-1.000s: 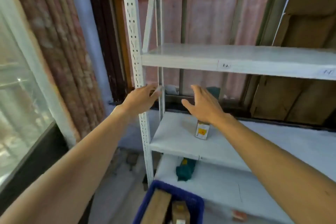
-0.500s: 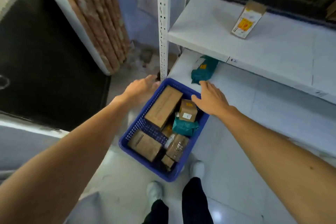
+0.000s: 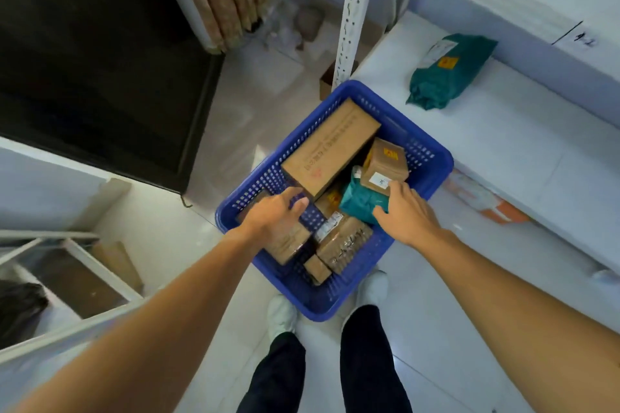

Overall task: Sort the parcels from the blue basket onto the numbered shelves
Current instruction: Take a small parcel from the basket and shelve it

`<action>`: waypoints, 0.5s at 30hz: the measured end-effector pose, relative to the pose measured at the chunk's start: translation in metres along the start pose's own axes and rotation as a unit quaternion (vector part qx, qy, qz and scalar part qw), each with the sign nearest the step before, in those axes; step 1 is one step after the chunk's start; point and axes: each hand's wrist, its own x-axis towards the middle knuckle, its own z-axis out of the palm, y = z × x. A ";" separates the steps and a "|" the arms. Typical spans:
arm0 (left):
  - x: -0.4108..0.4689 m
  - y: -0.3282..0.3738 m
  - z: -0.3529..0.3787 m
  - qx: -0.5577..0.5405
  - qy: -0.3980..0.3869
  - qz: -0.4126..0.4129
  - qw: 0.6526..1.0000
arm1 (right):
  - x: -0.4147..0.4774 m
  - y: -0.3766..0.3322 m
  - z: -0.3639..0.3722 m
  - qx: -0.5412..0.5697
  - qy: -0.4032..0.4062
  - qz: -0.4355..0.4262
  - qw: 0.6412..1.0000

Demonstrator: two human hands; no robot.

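The blue basket stands on the floor in front of my feet, filled with several parcels. A long cardboard box lies across its far side, a small labelled box rests beside it, and a teal bag sits under that. My left hand hovers, fingers relaxed, over a brown box at the basket's left. My right hand reaches in from the right, its fingers touching the teal bag just below the small box. A taped box lies between my hands.
The white lowest shelf runs along the right, with a teal parcel on it. The shelf's upright stands just beyond the basket. An orange and white packet lies by the shelf's front edge. A white frame is at the left.
My view has tilted down from the shelves to the basket. Both hands have dropped from the basket's far rim into it, over the parcels.
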 end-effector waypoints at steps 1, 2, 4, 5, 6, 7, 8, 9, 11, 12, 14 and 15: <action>0.009 -0.001 0.007 -0.013 -0.007 -0.001 1.000 | 0.010 0.004 0.006 0.008 -0.008 0.011 1.000; 0.017 0.001 0.013 -0.029 -0.012 0.001 1.000 | 0.021 0.008 0.012 0.017 -0.016 0.024 0.999; 0.036 0.008 0.023 -0.063 -0.014 0.000 0.998 | 0.041 0.015 0.020 0.030 -0.034 0.048 0.998; 0.045 0.014 0.028 -0.078 -0.012 -0.002 0.997 | 0.050 0.019 0.024 0.031 -0.042 0.054 0.997; 0.056 0.021 0.033 -0.090 -0.009 -0.005 0.996 | 0.059 0.023 0.027 0.030 -0.049 0.057 0.997; 0.067 0.028 0.038 -0.098 -0.006 -0.008 0.995 | 0.068 0.028 0.029 0.028 -0.054 0.057 0.996; 0.078 0.036 0.043 -0.105 -0.005 -0.010 0.994 | 0.076 0.032 0.031 0.026 -0.059 0.057 0.996; 0.089 0.045 0.049 -0.114 -0.005 -0.012 0.993 | 0.085 0.038 0.033 0.023 -0.064 0.057 0.996; 0.113 0.062 0.061 -0.130 -0.012 -0.013 0.991 | 0.104 0.050 0.035 0.022 -0.067 0.061 0.996; 0.124 0.070 0.067 -0.132 -0.016 -0.013 0.991 | 0.113 0.056 0.036 0.027 -0.067 0.069 0.995; 0.148 0.082 0.080 -0.121 -0.026 -0.019 0.992 | 0.132 0.065 0.036 0.048 -0.069 0.091 0.992; 0.158 0.088 0.087 -0.113 -0.035 -0.022 0.993 | 0.140 0.070 0.036 0.063 -0.071 0.099 0.991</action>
